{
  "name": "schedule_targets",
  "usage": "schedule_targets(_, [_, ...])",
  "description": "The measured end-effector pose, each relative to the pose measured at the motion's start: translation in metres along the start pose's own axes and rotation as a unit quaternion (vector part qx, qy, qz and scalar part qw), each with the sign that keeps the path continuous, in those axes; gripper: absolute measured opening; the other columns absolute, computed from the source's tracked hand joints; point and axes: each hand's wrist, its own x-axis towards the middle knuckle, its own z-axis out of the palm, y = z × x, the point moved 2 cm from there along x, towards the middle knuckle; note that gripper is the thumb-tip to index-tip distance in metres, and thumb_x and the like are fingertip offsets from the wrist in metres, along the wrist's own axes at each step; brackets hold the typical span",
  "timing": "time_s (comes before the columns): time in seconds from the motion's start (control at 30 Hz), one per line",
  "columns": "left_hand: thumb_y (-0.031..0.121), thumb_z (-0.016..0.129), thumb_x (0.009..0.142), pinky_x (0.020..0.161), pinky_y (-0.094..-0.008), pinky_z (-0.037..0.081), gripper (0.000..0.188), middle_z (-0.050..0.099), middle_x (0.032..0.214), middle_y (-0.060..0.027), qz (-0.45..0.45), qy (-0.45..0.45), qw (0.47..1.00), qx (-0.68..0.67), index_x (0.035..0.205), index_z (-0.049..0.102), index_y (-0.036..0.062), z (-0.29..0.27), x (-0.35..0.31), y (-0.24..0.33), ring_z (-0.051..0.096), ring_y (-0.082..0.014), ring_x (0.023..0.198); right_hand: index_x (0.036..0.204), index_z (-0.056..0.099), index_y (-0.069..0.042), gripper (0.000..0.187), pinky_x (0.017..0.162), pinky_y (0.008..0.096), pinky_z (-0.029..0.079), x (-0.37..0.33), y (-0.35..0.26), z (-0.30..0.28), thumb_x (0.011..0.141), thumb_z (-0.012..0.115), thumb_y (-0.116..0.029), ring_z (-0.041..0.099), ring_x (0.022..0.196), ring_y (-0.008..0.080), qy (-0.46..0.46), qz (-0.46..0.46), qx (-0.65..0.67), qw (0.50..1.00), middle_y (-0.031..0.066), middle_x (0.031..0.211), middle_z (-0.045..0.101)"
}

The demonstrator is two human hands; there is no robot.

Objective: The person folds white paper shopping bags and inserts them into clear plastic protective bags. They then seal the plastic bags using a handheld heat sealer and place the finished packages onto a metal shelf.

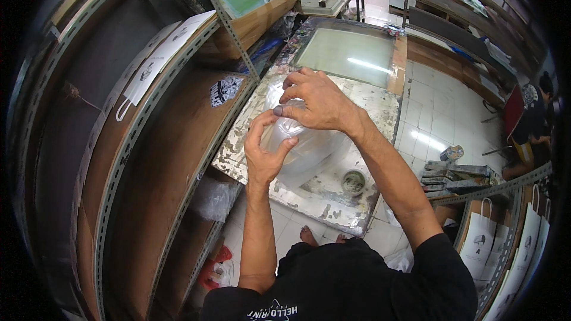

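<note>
A large translucent, whitish plastic vessel or bag (315,151) stands on the paint-stained tabletop in front of me; I cannot tell its exact kind. My left hand (264,151) is curved against its left upper side, thumb and fingers bent around it. From the right, my right hand (318,101) reaches over its top with curled fingers and a dark-stained thumb. The fingertips of both hands nearly meet there, and what they pinch is partly hidden. Near the vessel's right front side sits a small round tin (353,183) with a stained rim.
Beyond my hands a framed glass panel (348,53) lies on the table (342,217). Metal-framed shelves (172,142) rise close on my left, with printed paper bags (163,53) above. A can (452,153) and stacked frames (458,178) are right; another person (529,113) sits far right.
</note>
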Motion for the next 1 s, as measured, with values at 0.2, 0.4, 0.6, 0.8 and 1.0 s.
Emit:
schedule_targets(0.2, [0.014,0.08,0.079,0.105,-0.0406,0.041,0.038,0.062,0.129,-0.0193,0.001,0.012,0.999,-0.034,0.111,0.066,-0.0017,-0.005,-0.007,0.0,0.057,-0.0312,0.122,0.107,0.068,-0.003,0.04,0.1,0.0441,0.041,-0.037,-0.002,-0.009,0.072,0.077,-0.02,0.054,0.114,0.0355,0.22,-0.087,0.1,0.966,0.0158,0.115,0.062])
schedule_targets(0.4, [0.011,0.077,0.081,0.107,-0.0401,0.04,0.037,0.062,0.13,-0.019,-0.011,0.019,0.999,-0.046,0.115,0.066,-0.0012,-0.012,0.001,0.015,0.056,-0.0303,0.124,0.098,0.065,-0.002,0.039,0.087,0.0439,0.045,-0.186,0.023,0.028,0.061,0.073,-0.01,0.056,0.099,0.0353,0.262,0.092,0.11,0.954,0.0166,0.104,0.061])
schedule_targets(0.6, [0.015,0.072,0.085,0.106,-0.0432,0.041,0.046,0.061,0.127,-0.0233,0.106,0.103,0.987,-0.057,0.123,0.058,-0.0057,-0.027,-0.007,0.029,0.055,-0.0338,0.122,0.098,0.066,-0.006,0.033,0.091,0.0423,0.042,-0.292,0.013,0.115,0.065,0.071,-0.009,0.051,0.105,0.032,0.03,0.217,-0.006,0.976,0.0128,0.108,0.06])
schedule_targets(0.8, [0.015,0.069,0.086,0.085,-0.0414,0.049,0.036,0.063,0.104,-0.0196,0.276,0.088,0.957,-0.015,0.113,0.06,-0.0062,-0.031,-0.08,0.038,0.061,-0.0282,0.095,0.098,0.066,-0.009,0.028,0.092,0.043,0.038,-0.322,0.025,0.167,0.071,0.07,-0.004,0.049,0.112,0.0299,-0.022,0.291,-0.1,0.951,0.0058,0.106,0.06])
schedule_targets(1.0, [0.008,0.072,0.083,0.087,-0.0378,0.05,0.051,0.057,0.129,-0.0209,-0.032,-0.212,0.964,-0.156,0.129,0.054,-0.0023,-0.011,-0.145,0.017,0.06,-0.0274,0.109,0.095,0.063,-0.009,0.025,0.095,0.0439,0.037,-0.272,-0.055,0.108,0.071,0.068,-0.003,0.052,0.116,0.0321,0.001,0.272,0.057,0.961,0.0066,0.102,0.062])
